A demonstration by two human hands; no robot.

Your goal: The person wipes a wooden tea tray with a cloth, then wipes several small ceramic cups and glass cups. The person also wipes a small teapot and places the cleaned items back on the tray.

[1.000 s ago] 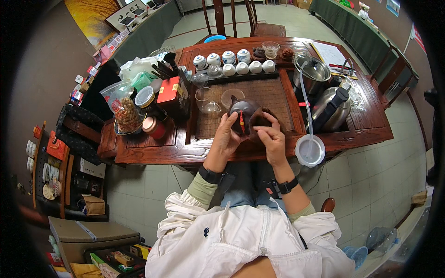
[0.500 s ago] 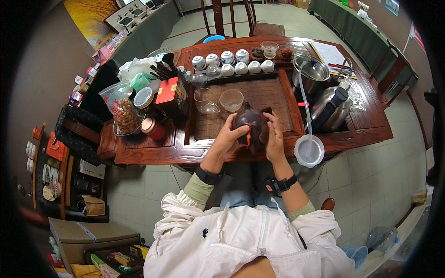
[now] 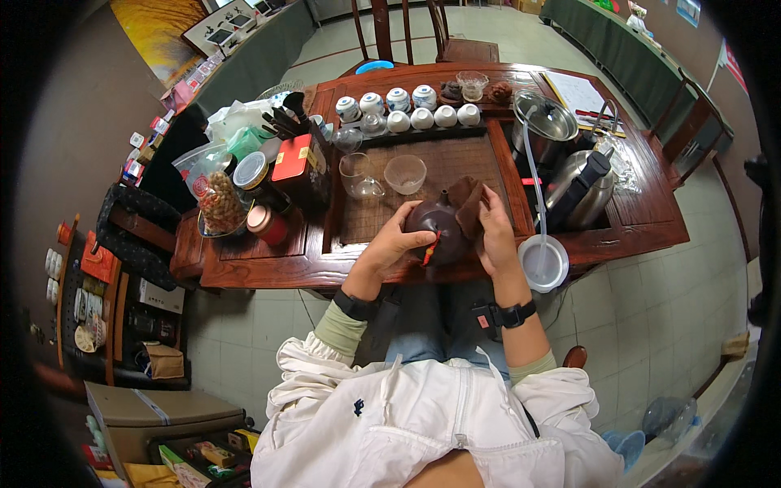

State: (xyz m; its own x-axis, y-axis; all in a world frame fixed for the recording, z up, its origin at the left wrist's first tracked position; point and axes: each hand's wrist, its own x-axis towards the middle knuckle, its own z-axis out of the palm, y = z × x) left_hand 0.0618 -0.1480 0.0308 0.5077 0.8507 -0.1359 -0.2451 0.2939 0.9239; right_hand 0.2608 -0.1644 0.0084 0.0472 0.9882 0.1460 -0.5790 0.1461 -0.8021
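Note:
A dark brown clay teapot (image 3: 435,221) with a red and yellow cord hanging from it is held up over the near edge of the tea tray (image 3: 366,221). My left hand (image 3: 399,241) grips its left side, thumb across the body. Against the pot's right side, my right hand (image 3: 493,232) presses a brown cloth (image 3: 468,203), its fingers partly hidden behind the cloth. Just beyond the pot stand a glass bowl (image 3: 405,174) and a glass pitcher (image 3: 358,175).
White and blue-patterned cups (image 3: 398,99) line the tray's far side. To the right are a steel kettle (image 3: 579,187), a steel pot (image 3: 547,122) and a white tub (image 3: 543,263) with a hose. A red tin (image 3: 299,163) and jars stand left.
The teapot has tilted, and its cord now hangs slanted to the left. My right hand and the cloth have shifted up and right around the pot's side.

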